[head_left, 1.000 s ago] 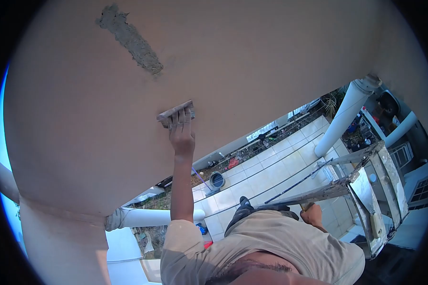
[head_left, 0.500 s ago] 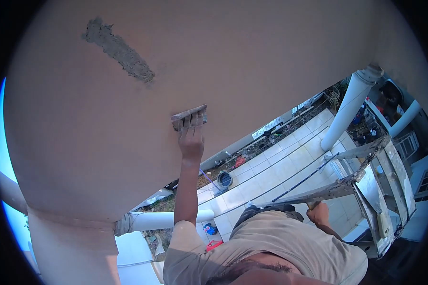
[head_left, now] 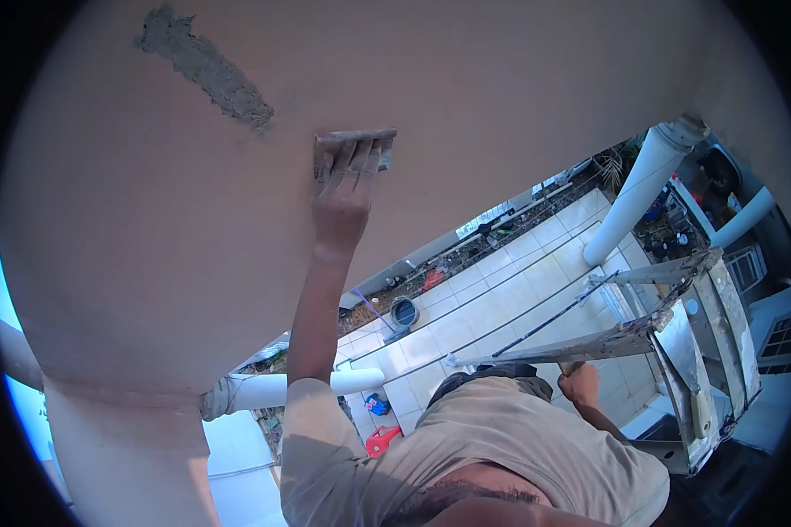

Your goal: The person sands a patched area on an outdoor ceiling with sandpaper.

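Observation:
My left hand (head_left: 343, 198) reaches up to the smooth pinkish-beige plastered surface (head_left: 492, 114), fingers spread along the back of a flat rectangular plastering float (head_left: 380, 155) smeared with grey. The float lies close against that surface. Up and to the left of it is a rough strip of grey mortar (head_left: 206, 70). Down at waist height, my right hand (head_left: 580, 384) is closed round a short yellowish-brown handle (head_left: 569, 367) beside the ladder's rail. What that handle belongs to is hidden.
A worn, mortar-stained ladder (head_left: 606, 342) stands at my right. White round columns (head_left: 628, 198) rise from the tiled floor (head_left: 466, 303) far below. A dark bucket (head_left: 404, 312), a red plastic stool (head_left: 382, 441) and a blue container (head_left: 377, 404) stand down there.
My left hand and the float have moved upward along the plastered surface, and more of the float's face shows. The right hand stays by the ladder. The whole view has shifted slightly.

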Demonstrator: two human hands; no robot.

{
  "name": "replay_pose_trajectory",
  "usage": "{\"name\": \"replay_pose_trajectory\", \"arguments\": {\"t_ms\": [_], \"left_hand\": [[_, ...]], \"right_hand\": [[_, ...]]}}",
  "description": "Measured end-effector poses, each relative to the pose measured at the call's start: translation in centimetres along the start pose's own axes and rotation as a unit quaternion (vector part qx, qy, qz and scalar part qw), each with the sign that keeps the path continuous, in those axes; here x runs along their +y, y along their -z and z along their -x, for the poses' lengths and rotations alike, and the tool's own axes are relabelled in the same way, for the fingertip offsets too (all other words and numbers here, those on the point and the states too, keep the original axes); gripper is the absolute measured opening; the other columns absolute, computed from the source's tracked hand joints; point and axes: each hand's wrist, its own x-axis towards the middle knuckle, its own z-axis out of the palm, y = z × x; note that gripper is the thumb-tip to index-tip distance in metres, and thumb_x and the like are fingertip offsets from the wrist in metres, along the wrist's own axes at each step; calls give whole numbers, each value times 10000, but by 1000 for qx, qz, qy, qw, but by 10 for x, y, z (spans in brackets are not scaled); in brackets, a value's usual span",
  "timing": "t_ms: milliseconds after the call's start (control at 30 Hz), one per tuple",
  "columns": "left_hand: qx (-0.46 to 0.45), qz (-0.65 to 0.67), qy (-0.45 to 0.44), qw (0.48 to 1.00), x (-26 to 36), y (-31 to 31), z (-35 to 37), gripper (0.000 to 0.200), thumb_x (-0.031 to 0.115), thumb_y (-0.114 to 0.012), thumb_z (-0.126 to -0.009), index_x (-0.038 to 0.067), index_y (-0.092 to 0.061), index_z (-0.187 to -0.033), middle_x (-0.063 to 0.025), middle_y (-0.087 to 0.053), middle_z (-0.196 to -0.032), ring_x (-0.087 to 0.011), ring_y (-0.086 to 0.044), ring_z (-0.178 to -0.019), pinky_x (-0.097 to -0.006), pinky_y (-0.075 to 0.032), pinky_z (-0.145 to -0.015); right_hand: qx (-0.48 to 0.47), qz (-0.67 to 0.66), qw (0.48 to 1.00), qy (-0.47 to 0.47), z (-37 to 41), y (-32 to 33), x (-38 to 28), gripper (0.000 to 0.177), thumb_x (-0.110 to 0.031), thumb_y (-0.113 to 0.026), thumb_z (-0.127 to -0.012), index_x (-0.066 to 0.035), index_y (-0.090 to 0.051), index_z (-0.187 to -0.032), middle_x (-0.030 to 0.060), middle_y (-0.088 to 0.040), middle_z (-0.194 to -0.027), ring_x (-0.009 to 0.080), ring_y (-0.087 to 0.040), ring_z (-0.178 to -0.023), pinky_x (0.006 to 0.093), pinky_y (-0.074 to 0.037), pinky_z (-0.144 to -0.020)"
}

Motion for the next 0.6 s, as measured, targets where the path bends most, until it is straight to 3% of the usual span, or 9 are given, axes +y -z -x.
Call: {"name": "replay_pose_trajectory", "arguments": {"t_ms": [100,300,367,400,433,467,500,533,600], "left_hand": [[73,-40,21,996,-26,32,-75,495,-40,-529,-841,113,-599,-1307,-55,-589,-1347,-267,-555,-1246,-452,-422,-1075],[38,21,130,991,10,6,32,394,-21,-535,-880,71,-638,-1249,-122,-654,-1221,-305,-614,-1150,-438,-472,-1004],[8,65,154,986,21,35,40,363,-10,-546,-886,43,-643,-1232,-138,-684,-1158,-287,-656,-1085,-414,-485,-984],[-66,230,240,941,22,63,29,347,7,-565,-887,29,-642,-1224,-143,-696,-1091,-248,-665,-1009,-381,-498,-938],[-134,384,316,857,22,80,25,334,25,-584,-888,15,-641,-1216,-148,-709,-1025,-209,-674,-933,-348,-511,-892],[-131,381,318,858,22,84,28,334,25,-584,-888,15,-641,-1216,-148,-709,-1025,-209,-674,-933,-348,-511,-892],[-162,492,226,825,20,86,30,331,38,-607,-882,10,-641,-1210,-135,-702,-1001,-182,-656,-896,-324,-512,-850],[-190,589,129,775,17,90,31,330,51,-630,-877,5,-640,-1204,-122,-694,-977,-155,-637,-859,-300,-513,-809],[-233,623,130,736,28,94,28,326,62,-645,-871,-1,-638,-1190,-113,-687,-984,-162,-640,-866,-296,-516,-802]], "right_hand": [[7,9,1000,-4,1,1,-2,326,-185,-655,-670,52,-678,-893,274,-673,-847,450,-651,-831,491,-537,-767],[-86,136,987,2,11,27,-28,308,-303,-727,-759,-35,-715,-911,185,-708,-964,342,-693,-874,438,-540,-735],[-192,291,936,50,18,43,-56,443,-411,-625,-883,-62,-636,-1156,149,-708,-976,319,-692,-893,427,-528,-720],[-264,310,908,97,23,63,-82,499,-433,-583,-913,-56,-587,-1240,152,-706,-973,337,-686,-894,442,-525,-736],[-278,259,907,181,27,70,-99,534,-445,-539,-936,-55,-536,-1301,162,-702,-986,351,-678,-909,462,-515,-759],[-288,206,897,264,31,79,-120,570,-457,-496,-959,-54,-485,-1361,172,-698,-998,365,-669,-924,482,-506,-782],[-316,123,880,333,43,122,-166,551,-387,-506,-965,-35,-469,-1387,217,-680,-1051,401,-647,-965,492,-496,-827],[-249,-116,835,476,39,118,-175,622,-346,-579,-936,-22,-400,-1436,234,-638,-1172,391,-622,-1066,461,-505,-891],[-133,-356,728,570,26,112,-219,786,-341,-693,-860,8,-332,-1465,244,-520,-1351,373,-547,-1211,453,-464,-998]]}}
